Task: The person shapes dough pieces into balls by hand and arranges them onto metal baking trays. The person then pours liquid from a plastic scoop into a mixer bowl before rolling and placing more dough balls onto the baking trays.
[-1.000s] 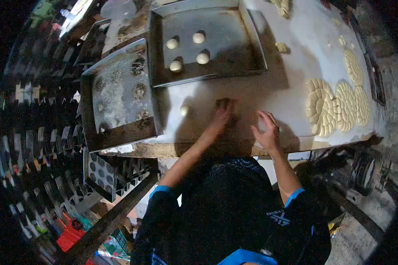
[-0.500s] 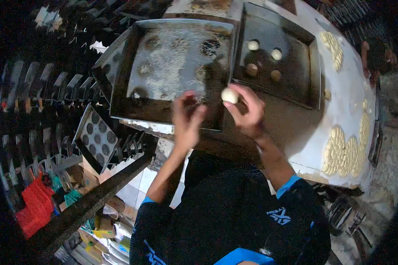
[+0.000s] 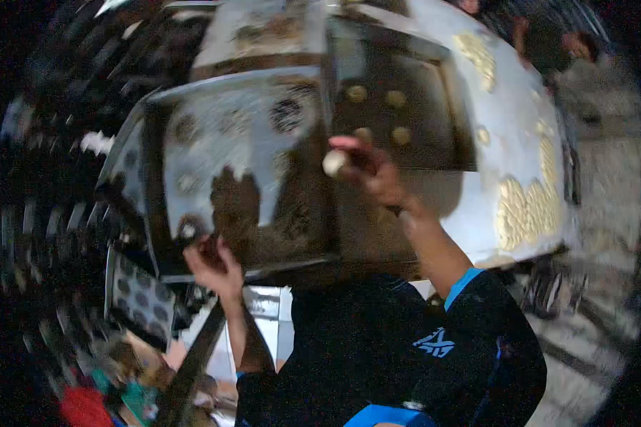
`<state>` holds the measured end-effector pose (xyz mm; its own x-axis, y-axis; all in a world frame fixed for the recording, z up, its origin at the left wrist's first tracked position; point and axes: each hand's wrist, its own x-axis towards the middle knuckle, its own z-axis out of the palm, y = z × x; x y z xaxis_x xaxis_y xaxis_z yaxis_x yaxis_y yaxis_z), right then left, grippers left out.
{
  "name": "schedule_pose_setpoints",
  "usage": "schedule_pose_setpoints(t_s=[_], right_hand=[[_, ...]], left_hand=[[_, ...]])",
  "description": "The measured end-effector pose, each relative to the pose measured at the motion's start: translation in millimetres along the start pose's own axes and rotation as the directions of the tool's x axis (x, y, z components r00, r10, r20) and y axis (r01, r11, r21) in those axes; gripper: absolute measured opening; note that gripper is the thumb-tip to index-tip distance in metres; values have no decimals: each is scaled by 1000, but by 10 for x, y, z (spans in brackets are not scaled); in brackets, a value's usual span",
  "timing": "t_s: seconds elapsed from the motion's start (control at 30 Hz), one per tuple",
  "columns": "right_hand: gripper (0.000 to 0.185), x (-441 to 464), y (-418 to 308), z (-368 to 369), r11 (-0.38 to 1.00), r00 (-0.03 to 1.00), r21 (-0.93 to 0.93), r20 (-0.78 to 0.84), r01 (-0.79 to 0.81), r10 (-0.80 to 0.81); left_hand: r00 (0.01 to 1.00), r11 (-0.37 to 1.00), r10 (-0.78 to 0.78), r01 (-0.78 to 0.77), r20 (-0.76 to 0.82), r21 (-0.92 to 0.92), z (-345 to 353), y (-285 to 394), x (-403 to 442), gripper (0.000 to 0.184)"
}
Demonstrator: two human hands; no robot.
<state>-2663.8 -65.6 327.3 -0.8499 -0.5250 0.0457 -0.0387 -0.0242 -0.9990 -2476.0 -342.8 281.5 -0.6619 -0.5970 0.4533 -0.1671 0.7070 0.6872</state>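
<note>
Dough ball (image 3: pixel 335 164) pinched in right hand (image 3: pixel 372 173) | forearm angled inward | left hand (image 3: pixel 217 269) fingers spread, near tray (image 3: pixel 206 158)

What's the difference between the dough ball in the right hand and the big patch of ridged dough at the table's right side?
The dough ball is small and round; the ridged dough spreads wider. The dough ball is held in the right hand, while the ridged dough lies on the table. Both are pale.
</note>
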Motion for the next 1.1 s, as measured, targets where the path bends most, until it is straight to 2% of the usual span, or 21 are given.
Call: schedule_pose_setpoints(t_s=[0.03,0.07,0.1,0.17,0.2,0.23,0.3,0.33,0.4,0.53,0.6,0.63,0.67,0.7,0.77,0.8,0.83,0.87,0.9,1.03,1.1], right_hand=[[40,-46,-51,-268,1000,999,-25,-51,0,-1],[39,-107,-116,-615,931,986,349,-89,-102,142],[39,-165,-161,-937,713,960,684,-64,-157,273],[36,-229,-16,-1479,907,874,392,-376,-150,307],[33,-215,177,-1759,972,843,157,-487,-175,230],[30,-182,382,-2038,973,810,-81,-571,-216,132],[33,-61,613,-2622,825,861,-510,-506,-245,-57],[33,69,700,-2783,832,858,-498,-511,-245,-52],[41,239,867,-2994,617,866,-765,-425,-187,-263],[45,310,961,-3065,460,932,-871,-295,-172,-211],[44,242,1017,-3017,25,826,-994,-104,-108,-554],[44,205,870,-2880,31,828,-994,-105,-106,-551],[44,131,564,-2579,180,778,-970,-237,-160,-582],[44,-7,358,-2232,331,720,-921,-370,-204,-587],[45,-513,200,-1507,713,861,-651,-490,-260,-133],[52,-740,520,-1282,607,932,-795,-227,-11,-282],[40,-1034,439,-975,777,997,-626,-71,-71,34],[39,-1097,366,-614,565,998,-825,-38,-1,-54],[38,-1068,318,-310,296,992,-954,18,54,-123],[36,-1392,1045,-105,247,971,-963,50,109,-234],[30,-1772,1030,-217,491,981,-867,-161,-86,-112]], left_hand=[[1000,993,15,-17,15,117,-13,31,4,19],[997,999,-52,52,56,7,-9,94,42,19],[987,988,-120,129,105,-85,-19,123,56,19],[995,958,57,-77,82,277,-38,-233,-105,25],[954,978,-207,197,216,65,-51,-14,16,41],[955,980,-197,185,222,73,-27,-17,23,41],[953,940,-230,165,198,299,-89,-128,-63,55],[960,940,-197,127,201,316,-102,-259,-112,65],[979,944,-146,94,145,318,-62,-394,-167,62],[991,964,-50,14,126,267,-76,-446,-126,51],[991,973,-9,-22,132,229,-33,-230,-29,49],[991,981,30,-54,130,184,9,-145,24,46],[990,995,-36,22,133,102,24,-158,24,47],[983,966,-122,85,139,245,-39,-118,-14,51],[996,997,34,-40,84,68,-49,-572,-184,59],[996,996,38,-44,85,74,-76,-549,-160,59],[991,975,10,-40,137,219,-82,-487,-136,63],[983,934,-22,-44,182,355,-65,-425,-104,67],[982,937,-19,-49,190,347,-58,-350,-59,67],[980,938,-65,-3,187,346,-39,-194,-40,63],[961,971,-38,-29,274,238,-53,-109,41,59]])
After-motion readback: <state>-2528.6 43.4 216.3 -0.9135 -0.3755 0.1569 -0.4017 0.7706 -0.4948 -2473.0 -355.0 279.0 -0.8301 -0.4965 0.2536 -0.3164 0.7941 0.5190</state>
